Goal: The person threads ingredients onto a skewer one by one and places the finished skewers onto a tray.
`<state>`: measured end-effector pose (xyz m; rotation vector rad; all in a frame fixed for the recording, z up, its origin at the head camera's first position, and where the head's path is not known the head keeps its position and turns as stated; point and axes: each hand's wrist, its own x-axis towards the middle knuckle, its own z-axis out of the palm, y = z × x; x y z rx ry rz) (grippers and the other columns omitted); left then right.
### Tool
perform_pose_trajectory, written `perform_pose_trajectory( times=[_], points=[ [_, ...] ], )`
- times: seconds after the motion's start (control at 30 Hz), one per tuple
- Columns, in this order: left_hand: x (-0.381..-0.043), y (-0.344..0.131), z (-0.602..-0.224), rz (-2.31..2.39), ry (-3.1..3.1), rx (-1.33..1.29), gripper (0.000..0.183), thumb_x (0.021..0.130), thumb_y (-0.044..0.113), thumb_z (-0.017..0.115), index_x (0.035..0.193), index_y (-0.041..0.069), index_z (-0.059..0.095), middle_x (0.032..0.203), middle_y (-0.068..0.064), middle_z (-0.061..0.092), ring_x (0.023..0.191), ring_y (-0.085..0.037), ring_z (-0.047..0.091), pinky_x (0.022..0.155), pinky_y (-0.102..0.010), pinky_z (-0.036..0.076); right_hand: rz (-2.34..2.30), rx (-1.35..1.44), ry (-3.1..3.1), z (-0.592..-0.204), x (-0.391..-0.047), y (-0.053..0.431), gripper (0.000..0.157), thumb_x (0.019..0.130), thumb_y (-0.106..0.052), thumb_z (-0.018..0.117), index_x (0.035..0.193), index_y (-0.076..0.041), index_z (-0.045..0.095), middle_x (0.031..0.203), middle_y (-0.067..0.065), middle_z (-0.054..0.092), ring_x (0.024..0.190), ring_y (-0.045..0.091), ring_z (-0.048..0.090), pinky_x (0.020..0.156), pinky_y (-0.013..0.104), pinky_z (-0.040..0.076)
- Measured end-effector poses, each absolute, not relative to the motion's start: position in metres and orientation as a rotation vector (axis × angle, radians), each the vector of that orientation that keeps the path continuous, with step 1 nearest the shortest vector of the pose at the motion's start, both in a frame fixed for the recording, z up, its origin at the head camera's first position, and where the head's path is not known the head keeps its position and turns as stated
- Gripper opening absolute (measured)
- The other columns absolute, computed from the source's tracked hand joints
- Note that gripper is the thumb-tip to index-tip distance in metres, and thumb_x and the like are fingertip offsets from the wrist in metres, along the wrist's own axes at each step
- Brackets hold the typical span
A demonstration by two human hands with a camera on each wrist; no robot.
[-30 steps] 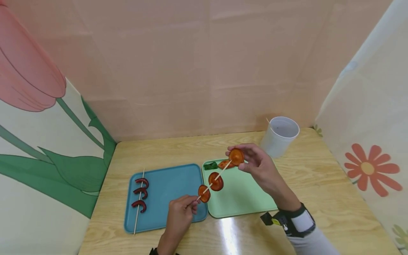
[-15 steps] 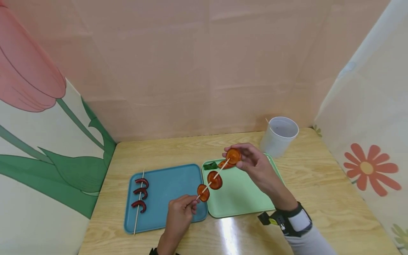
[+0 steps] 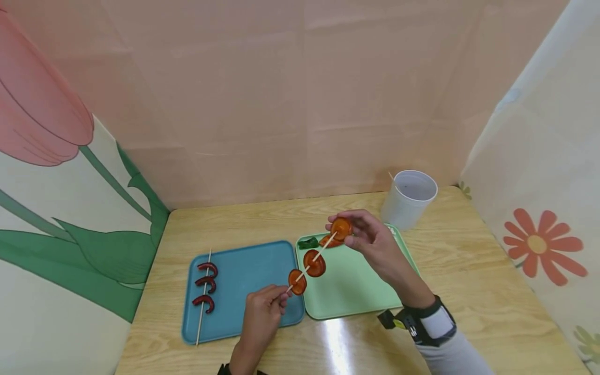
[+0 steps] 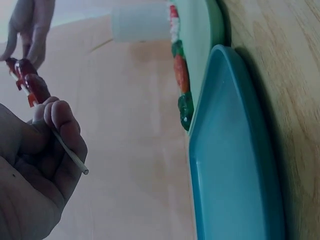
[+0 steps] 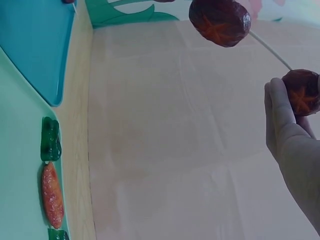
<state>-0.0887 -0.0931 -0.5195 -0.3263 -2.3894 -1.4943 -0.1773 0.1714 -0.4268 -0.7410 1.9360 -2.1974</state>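
Observation:
In the head view, my left hand (image 3: 262,315) pinches the lower end of a thin wooden skewer (image 3: 321,252) between thumb and fingers. Its bare tail sticks out past the curled fingers in the left wrist view. Three brown-orange shiitake mushrooms are along it: one near the left hand (image 3: 297,282), a middle one (image 3: 314,263) and a top one (image 3: 340,228). My right hand (image 3: 375,242) grips that top mushroom by its edges, fingers behind its cap. Star-shaped cuts mark the caps in the right wrist view, as on the gripped mushroom (image 5: 302,93). The skewer slants up to the right, held above the trays.
A blue tray (image 3: 253,265) at left carries another skewer with three dark red curled pieces (image 3: 204,300). On the green tray (image 3: 356,291), green pieces (image 3: 308,243) and an orange-brown piece (image 5: 52,196) lie along the back edge. Behind it stands a white bucket (image 3: 405,208) with a stick.
The right hand and top mushroom have shifted slightly left, toward the left hand. The left hand keeps its pinch on the skewer, and the view has drifted a little.

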Motion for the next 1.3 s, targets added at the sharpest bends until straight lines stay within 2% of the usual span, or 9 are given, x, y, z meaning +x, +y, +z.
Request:
perform_pose_trajectory(
  times=[0.13, 0.3, 0.6, 0.77, 0.87, 0.97, 1.03, 1.23, 1.3],
  points=[
    [-0.088, -0.094, -0.516, -1.471, -2.411, -0.329, 0.033, 0.084, -0.024, 0.059, 0.090, 0.000, 0.080, 0.075, -0.007, 0.074, 0.060, -0.006, 0.065, 0.047, -0.013, 0.052, -2.171, -0.727, 1.963, -0.426, -0.177, 0.171, 0.042, 0.100, 0.000, 0.062, 0.140, 0.000, 0.049, 0.141, 0.013, 0.061, 0.130, 0.017, 0.062, 0.102, 0.029, 0.057],
    [-0.089, -0.093, -0.511, -1.487, -2.420, -0.337, 0.030, 0.086, -0.021, 0.060, 0.092, 0.000, 0.080, 0.077, -0.008, 0.075, 0.059, -0.002, 0.064, 0.047, -0.014, 0.052, -2.159, -0.806, 1.901, -0.429, -0.178, 0.168, 0.046, 0.096, 0.005, 0.065, 0.139, 0.003, 0.050, 0.142, 0.017, 0.059, 0.130, 0.021, 0.062, 0.098, 0.033, 0.060],
    [-0.094, -0.089, -0.507, -1.500, -2.377, -0.343, 0.026, 0.088, -0.020, 0.061, 0.091, -0.001, 0.080, 0.077, -0.007, 0.075, 0.057, -0.005, 0.065, 0.048, -0.014, 0.054, -2.134, -0.849, 1.829, -0.435, -0.174, 0.158, 0.040, 0.096, 0.004, 0.066, 0.133, 0.001, 0.052, 0.144, 0.011, 0.061, 0.131, 0.022, 0.062, 0.096, 0.036, 0.060],
    [-0.091, -0.091, -0.510, -1.571, -2.348, -0.255, 0.026, 0.088, -0.019, 0.063, 0.089, 0.000, 0.080, 0.076, -0.009, 0.075, 0.056, -0.014, 0.067, 0.047, -0.017, 0.055, -2.059, -0.824, 1.889, -0.436, -0.176, 0.159, 0.057, 0.095, 0.000, 0.069, 0.148, -0.004, 0.048, 0.153, 0.015, 0.053, 0.134, 0.020, 0.060, 0.103, 0.033, 0.057],
    [-0.089, -0.095, -0.513, -1.588, -2.351, -0.164, 0.025, 0.087, -0.019, 0.064, 0.088, 0.001, 0.080, 0.074, -0.007, 0.074, 0.056, -0.015, 0.067, 0.047, -0.019, 0.056, -1.965, -0.732, 2.016, -0.439, -0.179, 0.164, 0.069, 0.096, -0.008, 0.070, 0.158, -0.015, 0.040, 0.157, 0.014, 0.048, 0.138, 0.019, 0.057, 0.105, 0.029, 0.055],
    [-0.086, -0.103, -0.518, -1.568, -2.389, 0.003, 0.023, 0.086, -0.019, 0.065, 0.087, -0.001, 0.080, 0.072, -0.007, 0.073, 0.055, -0.010, 0.065, 0.047, -0.020, 0.056, -1.862, -0.569, 2.168, -0.443, -0.183, 0.172, 0.066, 0.099, -0.019, 0.068, 0.158, -0.021, 0.039, 0.156, 0.010, 0.051, 0.138, 0.023, 0.057, 0.103, 0.027, 0.055],
    [-0.084, -0.111, -0.522, -1.536, -2.433, 0.145, 0.021, 0.087, -0.017, 0.066, 0.088, -0.001, 0.080, 0.071, -0.007, 0.072, 0.055, -0.009, 0.064, 0.047, -0.020, 0.056, -1.814, -0.472, 2.235, -0.447, -0.185, 0.177, 0.060, 0.101, -0.027, 0.066, 0.156, -0.018, 0.043, 0.151, 0.007, 0.056, 0.133, 0.029, 0.060, 0.103, 0.027, 0.056],
    [-0.071, -0.142, -0.532, -1.465, -2.547, 0.579, 0.014, 0.092, -0.010, 0.065, 0.098, -0.006, 0.077, 0.072, -0.011, 0.072, 0.057, -0.009, 0.062, 0.047, -0.020, 0.053, -1.731, -0.350, 2.292, -0.462, -0.187, 0.186, 0.053, 0.104, -0.035, 0.061, 0.148, -0.008, 0.050, 0.143, 0.016, 0.061, 0.110, 0.018, 0.071, 0.097, 0.035, 0.060],
    [-0.066, -0.153, -0.536, -1.412, -2.591, 0.648, 0.012, 0.092, -0.007, 0.066, 0.099, -0.008, 0.076, 0.070, -0.010, 0.071, 0.055, -0.011, 0.063, 0.046, -0.022, 0.053, -1.712, -0.330, 2.293, -0.465, -0.186, 0.189, 0.052, 0.104, -0.035, 0.060, 0.147, -0.008, 0.050, 0.142, 0.016, 0.062, 0.107, 0.014, 0.071, 0.096, 0.033, 0.060]
  ],
)
